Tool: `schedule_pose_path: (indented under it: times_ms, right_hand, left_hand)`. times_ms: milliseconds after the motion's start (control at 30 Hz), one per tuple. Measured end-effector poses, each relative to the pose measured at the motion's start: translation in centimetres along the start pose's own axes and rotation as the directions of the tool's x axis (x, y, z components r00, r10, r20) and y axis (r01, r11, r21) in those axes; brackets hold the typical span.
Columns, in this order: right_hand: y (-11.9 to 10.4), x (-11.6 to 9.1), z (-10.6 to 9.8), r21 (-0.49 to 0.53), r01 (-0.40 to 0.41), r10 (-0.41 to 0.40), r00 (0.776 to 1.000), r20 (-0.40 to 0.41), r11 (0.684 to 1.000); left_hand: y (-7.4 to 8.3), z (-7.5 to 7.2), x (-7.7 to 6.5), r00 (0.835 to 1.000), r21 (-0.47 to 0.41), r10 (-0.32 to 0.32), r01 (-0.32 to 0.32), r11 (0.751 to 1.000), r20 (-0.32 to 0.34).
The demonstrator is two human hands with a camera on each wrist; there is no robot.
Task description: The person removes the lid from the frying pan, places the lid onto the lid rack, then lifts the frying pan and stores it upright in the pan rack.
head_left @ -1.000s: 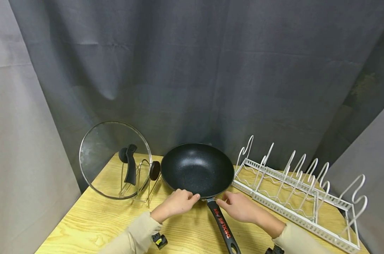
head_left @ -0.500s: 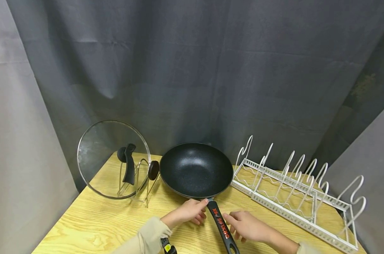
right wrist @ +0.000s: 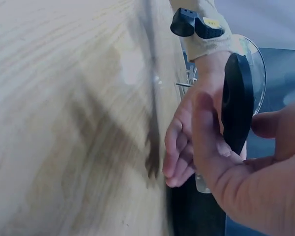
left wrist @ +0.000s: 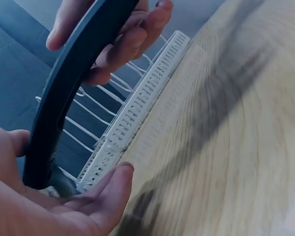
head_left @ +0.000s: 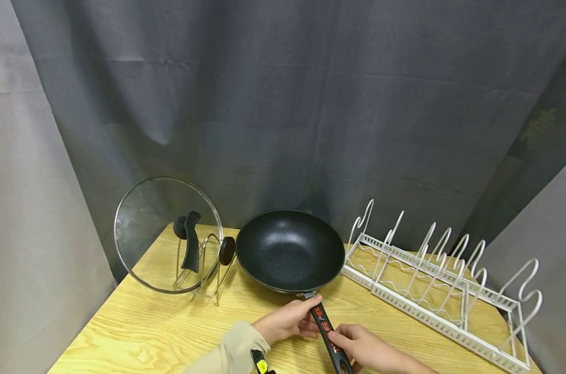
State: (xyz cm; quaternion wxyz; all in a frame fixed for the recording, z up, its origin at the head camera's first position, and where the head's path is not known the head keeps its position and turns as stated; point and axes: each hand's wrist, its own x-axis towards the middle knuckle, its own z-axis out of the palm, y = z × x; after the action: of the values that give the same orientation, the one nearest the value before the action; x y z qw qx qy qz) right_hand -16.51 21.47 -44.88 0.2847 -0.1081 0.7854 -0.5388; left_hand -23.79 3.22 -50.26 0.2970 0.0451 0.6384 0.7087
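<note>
Fingers of the left hand (head_left: 289,321) lie beneath the pan handle (head_left: 321,318), thumb across its top near the black pan (head_left: 289,252), a loose hold with the fingertips apart. To the right, nearer the handle's free end, the right hand (head_left: 357,345) has it between thumb and bent fingers. Across the wooden table (head_left: 137,332), a glass lid (head_left: 166,249) stands upright in a wire stand (head_left: 218,293); next comes the pan, mouth upward; just beside it, a white rack (head_left: 418,311) with tall loops.
</note>
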Motion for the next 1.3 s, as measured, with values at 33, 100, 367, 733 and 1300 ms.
schedule_pose_path:
  times_ms: [33, 100, 367, 733, 1300]
  right_hand:
    - [0.1, 0.0, 0.1, 0.028, 0.001, -0.001, 1.000, 0.012, 1.000]
    - [0.3, 0.0, 0.1, 0.086, 0.008, -0.011, 0.999, 0.040, 0.996]
    - [0.7, 0.0, 0.1, 0.339, -0.018, -0.054, 0.978, 0.202, 0.941]
    - [1.0, 0.6, 1.0, 0.456, 0.009, -0.128, 0.965, 0.229, 0.890]
    - [0.7, 1.1, 2.4, 0.491, 0.017, -0.097, 0.986, 0.138, 0.871]
  left_hand:
    - [-0.1, 0.2, 0.2, 1.000, -0.022, -0.004, 0.004, 1.000, -0.016]
    - [-0.2, 0.6, 0.5, 0.999, -0.067, -0.008, 0.005, 0.998, -0.049]
    - [-0.3, 1.4, 1.1, 0.993, -0.238, -0.013, -0.017, 0.971, -0.121]
    - [0.1, 2.2, 1.7, 0.999, -0.486, -0.020, -0.004, 0.874, -0.044]
    - [0.1, 1.9, 1.6, 0.998, -0.519, -0.010, -0.025, 0.854, -0.064]
